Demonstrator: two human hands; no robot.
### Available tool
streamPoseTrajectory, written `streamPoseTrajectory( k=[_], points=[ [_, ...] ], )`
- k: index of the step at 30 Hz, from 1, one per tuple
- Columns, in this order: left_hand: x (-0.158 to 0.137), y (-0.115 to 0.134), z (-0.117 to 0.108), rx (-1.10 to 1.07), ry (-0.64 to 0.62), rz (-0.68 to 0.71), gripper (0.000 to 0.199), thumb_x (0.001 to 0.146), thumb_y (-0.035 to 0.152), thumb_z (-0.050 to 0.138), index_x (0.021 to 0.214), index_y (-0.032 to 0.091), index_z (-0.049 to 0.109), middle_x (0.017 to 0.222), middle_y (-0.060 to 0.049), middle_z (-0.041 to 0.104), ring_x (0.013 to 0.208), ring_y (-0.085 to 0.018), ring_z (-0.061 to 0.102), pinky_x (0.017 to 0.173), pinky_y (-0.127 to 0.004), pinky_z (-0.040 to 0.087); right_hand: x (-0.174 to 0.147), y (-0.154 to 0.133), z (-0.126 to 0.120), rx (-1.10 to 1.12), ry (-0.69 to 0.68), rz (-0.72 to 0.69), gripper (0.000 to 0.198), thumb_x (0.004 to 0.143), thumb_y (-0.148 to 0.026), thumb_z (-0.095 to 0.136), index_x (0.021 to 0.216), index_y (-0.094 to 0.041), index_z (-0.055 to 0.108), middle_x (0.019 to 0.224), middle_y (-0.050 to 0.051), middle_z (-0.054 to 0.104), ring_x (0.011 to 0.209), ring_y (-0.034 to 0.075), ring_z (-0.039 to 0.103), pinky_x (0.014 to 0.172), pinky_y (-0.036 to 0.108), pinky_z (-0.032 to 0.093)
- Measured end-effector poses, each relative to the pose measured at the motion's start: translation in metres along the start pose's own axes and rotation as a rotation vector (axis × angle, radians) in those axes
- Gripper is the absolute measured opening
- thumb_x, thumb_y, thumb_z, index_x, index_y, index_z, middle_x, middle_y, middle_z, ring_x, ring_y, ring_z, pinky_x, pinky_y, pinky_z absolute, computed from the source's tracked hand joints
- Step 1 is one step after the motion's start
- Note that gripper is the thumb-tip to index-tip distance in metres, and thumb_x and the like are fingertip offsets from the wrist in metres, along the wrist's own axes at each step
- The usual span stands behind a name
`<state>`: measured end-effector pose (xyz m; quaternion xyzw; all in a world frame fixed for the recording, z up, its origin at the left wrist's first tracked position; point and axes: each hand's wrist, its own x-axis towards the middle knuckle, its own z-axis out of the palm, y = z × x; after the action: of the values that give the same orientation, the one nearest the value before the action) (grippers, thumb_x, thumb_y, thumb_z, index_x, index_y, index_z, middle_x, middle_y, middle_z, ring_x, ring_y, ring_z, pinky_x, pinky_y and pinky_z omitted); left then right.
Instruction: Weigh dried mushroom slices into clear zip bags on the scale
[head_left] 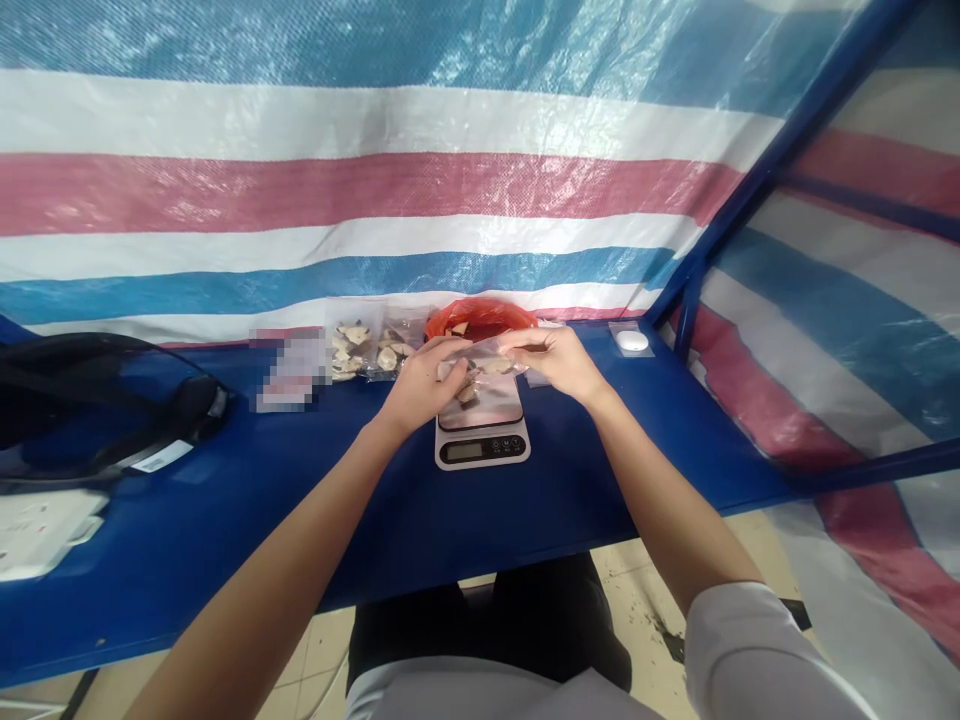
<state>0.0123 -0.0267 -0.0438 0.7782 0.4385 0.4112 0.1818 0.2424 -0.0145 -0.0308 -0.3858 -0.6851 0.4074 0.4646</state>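
Note:
My left hand (427,382) and my right hand (556,360) are closed on the two sides of a clear plastic bag (487,362). Pale, dark-edged dried slices show inside it. The bag is above the steel plate of a white digital scale (484,449), whose display looks blank; whether it touches the plate I cannot tell. Just behind my hands stands an open red plastic bag (491,312) with a few similar slices at its mouth. To the left of my left hand, two filled clear bags of slices (350,350) (394,350) lie side by side.
A blue table (570,490) carries everything, backed by a striped tarpaulin sheet (375,190). At the left are black headgear with a strap (202,405), a white power strip (45,530) and a blurred-out packet (289,375). A white rounded object (631,341) lies right, near a blue frame post (686,305).

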Motion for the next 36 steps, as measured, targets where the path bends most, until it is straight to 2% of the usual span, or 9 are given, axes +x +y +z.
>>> streamPoseTrajectory(
  k=[5,10,14,17,20,23,26,31,36],
  points=[
    [0.023,0.002,-0.007,-0.17,-0.029,-0.159,0.037,0.092,0.04,0.057,0.12,0.021,0.073,0.128,-0.008,0.072,0.121,-0.027,0.065,0.107,-0.04,0.049,0.012,-0.018,-0.002,-0.053,-0.078,-0.084,0.024,0.08,-0.038,0.077,0.098,-0.024,0.082,0.103,0.001,0.081,0.097,0.025,0.076,0.092,0.041,0.061],
    [0.032,-0.005,-0.009,-0.369,-0.113,-0.403,0.036,0.081,0.05,0.072,0.105,0.024,0.08,0.118,-0.007,0.076,0.101,-0.028,0.071,0.084,-0.034,0.059,0.021,-0.022,-0.001,-0.057,-0.107,-0.149,0.021,0.082,-0.039,0.075,0.096,-0.026,0.083,0.104,0.001,0.081,0.099,0.024,0.076,0.094,0.041,0.06],
    [0.027,-0.012,-0.004,-0.588,-0.145,-0.392,0.032,0.078,0.051,0.077,0.091,0.022,0.08,0.105,-0.008,0.078,0.092,-0.023,0.072,0.081,-0.031,0.058,0.023,-0.016,0.0,-0.068,-0.087,-0.15,0.022,0.081,-0.04,0.075,0.095,-0.026,0.082,0.105,0.001,0.08,0.102,0.024,0.075,0.098,0.042,0.058],
    [0.022,-0.013,0.001,-0.712,-0.08,-0.407,0.03,0.076,0.048,0.08,0.085,0.02,0.078,0.098,-0.007,0.078,0.088,-0.02,0.071,0.085,-0.03,0.057,0.021,-0.009,-0.002,-0.052,-0.055,-0.155,0.021,0.08,-0.038,0.077,0.096,-0.025,0.082,0.105,0.002,0.08,0.101,0.023,0.075,0.099,0.041,0.058],
    [0.013,-0.008,0.008,-0.758,0.077,-0.452,0.032,0.075,0.048,0.08,0.084,0.018,0.076,0.094,-0.008,0.077,0.083,-0.019,0.07,0.079,-0.031,0.057,0.016,-0.001,-0.003,-0.025,0.024,-0.133,0.023,0.078,-0.038,0.079,0.097,-0.024,0.081,0.107,0.003,0.08,0.105,0.024,0.074,0.102,0.042,0.056],
    [0.001,-0.003,0.017,-0.794,0.244,-0.43,0.031,0.076,0.047,0.078,0.086,0.018,0.073,0.094,-0.008,0.077,0.085,-0.02,0.071,0.076,-0.031,0.058,0.011,0.008,0.0,0.075,0.138,-0.008,0.034,0.075,-0.043,0.081,0.103,-0.024,0.08,0.109,0.004,0.079,0.106,0.024,0.073,0.096,0.041,0.06],
    [-0.008,-0.001,0.026,-0.831,0.364,-0.451,0.029,0.078,0.046,0.075,0.088,0.019,0.07,0.092,-0.005,0.076,0.081,-0.017,0.07,0.073,-0.029,0.058,0.008,0.016,0.01,0.195,0.146,0.159,0.041,0.073,-0.051,0.081,0.103,-0.023,0.08,0.099,0.004,0.08,0.096,0.022,0.075,0.081,0.036,0.064],
    [-0.003,-0.003,0.026,-0.84,0.352,-0.485,0.036,0.075,0.051,0.076,0.088,0.019,0.069,0.088,-0.003,0.073,0.072,-0.014,0.066,0.068,-0.028,0.057,0.016,0.027,0.028,0.203,0.134,0.167,0.038,0.069,-0.056,0.082,0.078,-0.02,0.079,0.08,0.002,0.076,0.081,0.02,0.072,0.075,0.035,0.064],
    [0.014,-0.016,0.021,-0.739,0.34,-0.423,0.033,0.074,0.048,0.078,0.074,0.016,0.069,0.07,-0.001,0.068,0.06,-0.011,0.057,0.058,-0.024,0.048,0.021,0.04,0.038,0.3,0.174,0.154,0.038,0.068,-0.058,0.082,0.082,-0.022,0.079,0.083,0.002,0.077,0.085,0.021,0.073,0.075,0.034,0.064]
  ],
)
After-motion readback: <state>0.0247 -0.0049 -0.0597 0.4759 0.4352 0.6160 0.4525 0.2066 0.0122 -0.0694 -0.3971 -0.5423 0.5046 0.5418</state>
